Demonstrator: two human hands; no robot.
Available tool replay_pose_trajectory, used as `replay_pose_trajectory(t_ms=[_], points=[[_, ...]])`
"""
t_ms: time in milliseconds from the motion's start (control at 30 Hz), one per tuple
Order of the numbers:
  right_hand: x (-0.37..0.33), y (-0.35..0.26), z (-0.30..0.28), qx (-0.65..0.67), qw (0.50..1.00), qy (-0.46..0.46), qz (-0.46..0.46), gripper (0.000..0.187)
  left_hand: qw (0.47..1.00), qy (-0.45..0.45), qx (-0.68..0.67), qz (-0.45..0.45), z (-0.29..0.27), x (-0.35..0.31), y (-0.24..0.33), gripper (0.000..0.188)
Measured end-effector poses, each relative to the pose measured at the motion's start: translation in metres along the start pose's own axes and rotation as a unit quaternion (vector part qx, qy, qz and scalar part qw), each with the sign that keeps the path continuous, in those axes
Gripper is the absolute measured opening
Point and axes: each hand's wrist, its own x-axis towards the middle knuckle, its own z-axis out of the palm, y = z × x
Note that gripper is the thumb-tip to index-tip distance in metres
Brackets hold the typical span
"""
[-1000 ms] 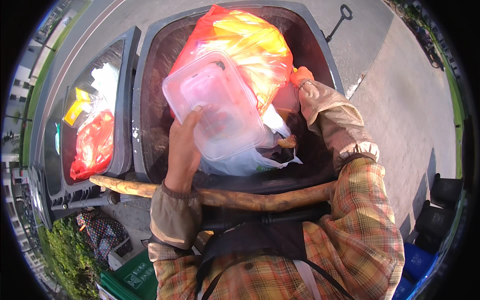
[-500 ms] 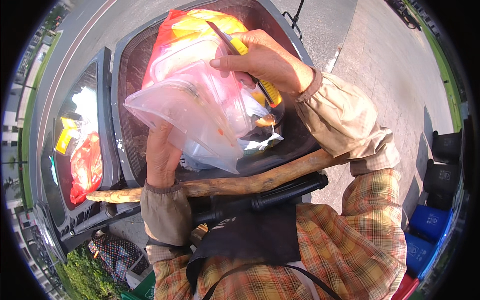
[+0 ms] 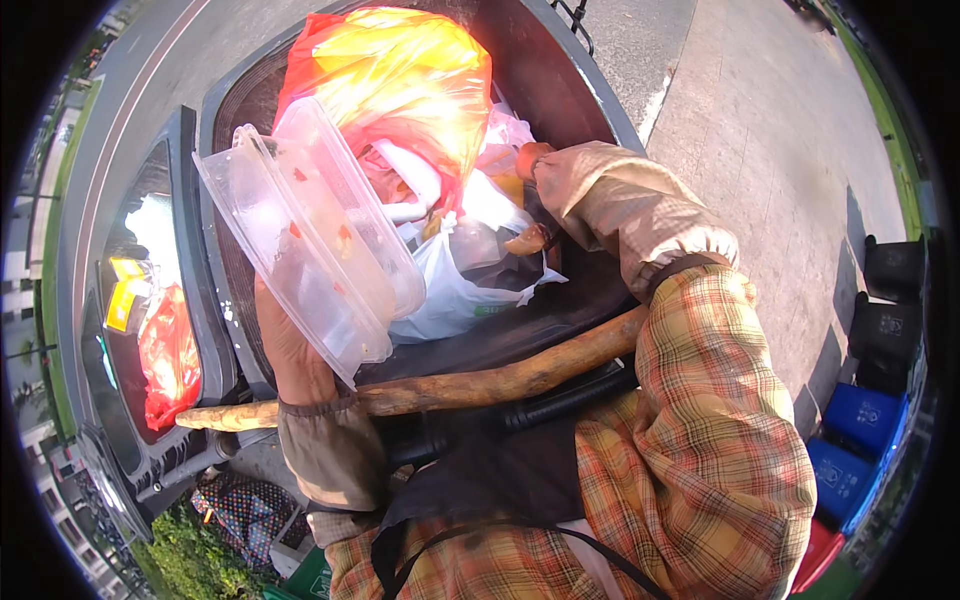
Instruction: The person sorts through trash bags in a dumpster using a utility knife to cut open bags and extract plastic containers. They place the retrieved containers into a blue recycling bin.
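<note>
My left hand point(image 3: 287, 340) is closed on a stack of clear plastic food containers point(image 3: 318, 235), tilted up over the open bin's left side, with small reddish scraps on them. Down among the bags reaches my right hand point(image 3: 533, 160); its fingers are mostly hidden, and no knife can be made out clearly there. Near it lie a pink bag point(image 3: 507, 130), a brownish food scrap point(image 3: 527, 239) and an open white plastic bag point(image 3: 440, 290). A large red-and-yellow plastic bag point(image 3: 400, 75) fills the back of the bin.
The dark wheeled bin point(image 3: 600, 100) stands before me. Across its front lies a wooden stick point(image 3: 470, 386). On the left is a second bin point(image 3: 190, 250) with a red bag point(image 3: 170, 350). Blue bins point(image 3: 858, 420) and black bins point(image 3: 890, 265) line the right.
The containers have moved left and stand more upright in my left hand. My right hand has left them and gone down into the bin; the yellow utility knife it held no longer shows clearly.
</note>
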Motion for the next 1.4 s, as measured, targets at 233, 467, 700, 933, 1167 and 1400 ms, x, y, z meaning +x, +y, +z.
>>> replay_pose_trajectory(t_ms=[233, 467, 700, 933, 1167, 1400], points=[[-0.034, -0.009, -0.031, -0.057, 0.996, 0.028, -0.069, 0.012, 0.999, -0.039, -0.031, -0.005, -0.011, -0.007, 0.006, 0.038], [-0.090, 0.006, -0.144, -0.057, 0.979, 0.079, -0.177, 0.011, 0.999, -0.028, -0.022, -0.011, -0.011, 0.001, -0.005, 0.037], [-0.186, -0.008, -0.156, 0.300, 0.866, -0.047, -0.399, 0.013, 1.000, 0.011, 0.012, -0.023, -0.003, -0.001, -0.007, 0.037], [-0.190, -0.061, -0.111, 0.336, 0.782, -0.133, -0.508, 0.035, 0.996, 0.084, 0.021, 0.028, -0.017, 0.000, 0.006, 0.037], [-0.122, -0.049, -0.120, 0.308, 0.831, -0.023, -0.462, 0.015, 0.959, 0.225, 0.001, 0.173, -0.075, -0.020, 0.059, 0.036], [-0.080, -0.068, -0.037, 0.145, 0.815, 0.011, -0.561, 0.026, 0.935, 0.304, 0.003, 0.184, -0.091, -0.020, 0.048, 0.036]])
